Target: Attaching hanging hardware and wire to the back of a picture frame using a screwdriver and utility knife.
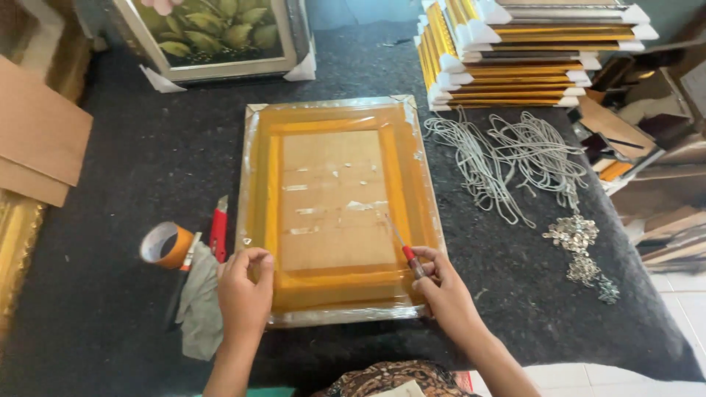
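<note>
A picture frame (338, 117) lies face down on the dark felt table, wrapped in clear plastic, its back orange with a brown board in the middle. My left hand (244, 292) rests on the frame's near left corner with fingers curled, pinching at the edge. My right hand (441, 285) sits at the near right corner and grips a red-handled screwdriver (403, 248), its thin shaft pointing up and left over the backing board.
A roll of tape (166, 245), a red box cutter (218, 229) and a grey cloth (197, 305) lie left of the frame. White cord bundles (507, 158) and small metal hangers (577, 242) lie to the right. Stacked gold frames (515, 59) and a framed painting (213, 37) stand at the back.
</note>
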